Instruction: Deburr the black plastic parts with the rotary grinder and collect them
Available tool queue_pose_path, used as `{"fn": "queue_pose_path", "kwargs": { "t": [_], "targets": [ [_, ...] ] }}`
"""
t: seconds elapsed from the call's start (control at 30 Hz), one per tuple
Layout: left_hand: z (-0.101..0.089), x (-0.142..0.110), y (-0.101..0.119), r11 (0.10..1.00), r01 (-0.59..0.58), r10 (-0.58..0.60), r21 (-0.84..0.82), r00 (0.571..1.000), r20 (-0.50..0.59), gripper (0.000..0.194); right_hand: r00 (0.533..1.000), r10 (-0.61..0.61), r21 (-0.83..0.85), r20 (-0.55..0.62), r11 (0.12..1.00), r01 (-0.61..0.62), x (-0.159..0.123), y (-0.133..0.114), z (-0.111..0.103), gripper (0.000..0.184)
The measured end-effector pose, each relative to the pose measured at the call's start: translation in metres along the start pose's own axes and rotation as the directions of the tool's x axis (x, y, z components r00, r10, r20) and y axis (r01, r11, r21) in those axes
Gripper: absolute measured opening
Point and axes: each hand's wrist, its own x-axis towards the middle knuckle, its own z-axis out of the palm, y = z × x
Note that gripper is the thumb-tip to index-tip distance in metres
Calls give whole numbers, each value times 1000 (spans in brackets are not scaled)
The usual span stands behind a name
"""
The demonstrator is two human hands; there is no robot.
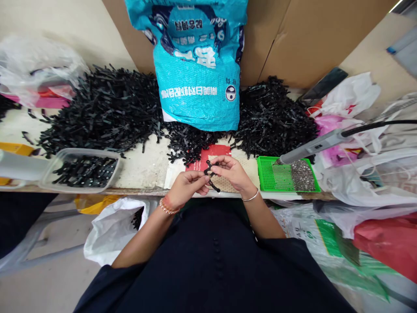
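Note:
Close together over the front edge of the table, my two hands hold small black plastic strips (214, 187) with rounded ends. My left hand (190, 184) pinches them from the left with thumb and fingertips. From the right, my right hand (232, 173) grips the upper part between thumb and forefinger. Whether the strips are joined to each other I cannot tell. Beneath the hands lie a red printed sheet (205, 154) and a beige patterned pad (249, 174).
Heaps of black strips (110, 108) line the back, around a blue printed sack (198, 95). A clear tub (119, 167) of strips sits left. Right, a green tray (265, 176) holds small metal pieces (301, 174) beneath a grey pen-like tool (312, 145). A white bag (107, 230) hangs below.

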Motion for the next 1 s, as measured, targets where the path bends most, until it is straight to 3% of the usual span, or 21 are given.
{"fn": "queue_pose_path", "kwargs": {
  "t": [0.27,0.37,0.57,0.77,1.0],
  "targets": [
    [0,3,-2,999,-11,8,50,998,59,54,989,99,82,-106,993,-91,1,8,4,47],
    [3,4,-3,997,-45,41,63,997,65,58,980,142,97,-142,987,-129,0,7,6,58],
    [6,9,-7,988,-123,117,95,991,69,65,975,149,64,-164,988,-140,-3,-4,13,61],
    [-2,-6,-12,976,-177,166,130,982,88,62,977,119,-58,-175,990,-131,-16,-17,27,65],
    [-14,-28,-22,965,-237,230,115,970,74,55,968,127,-50,-217,989,-141,-29,-10,46,66]
  ]
}}
